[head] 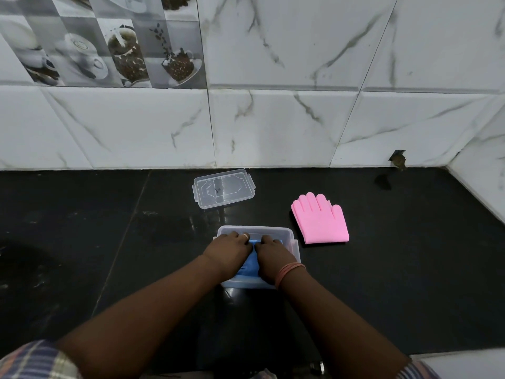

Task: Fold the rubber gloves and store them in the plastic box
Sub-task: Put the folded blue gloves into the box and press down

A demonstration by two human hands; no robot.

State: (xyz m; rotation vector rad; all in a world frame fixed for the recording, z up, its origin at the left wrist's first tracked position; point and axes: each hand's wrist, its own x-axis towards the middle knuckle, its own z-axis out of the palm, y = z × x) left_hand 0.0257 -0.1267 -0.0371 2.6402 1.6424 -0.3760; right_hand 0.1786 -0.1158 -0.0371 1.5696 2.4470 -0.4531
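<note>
A clear plastic box (291,237) stands on the black counter in front of me. Inside it lies a folded blue rubber glove (252,265), mostly covered by my hands. My left hand (228,251) and my right hand (270,255) both press down on the blue glove inside the box, fingers curled over it. A pink rubber glove (321,221), folded with its fingers pointing toward the wall, rests flat on the counter just right of the box.
The box's clear lid (224,191) lies on the counter behind the box, near the wall. White marble-look wall tiles (273,127) rise behind the black counter (109,228). A side wall closes in at the far right.
</note>
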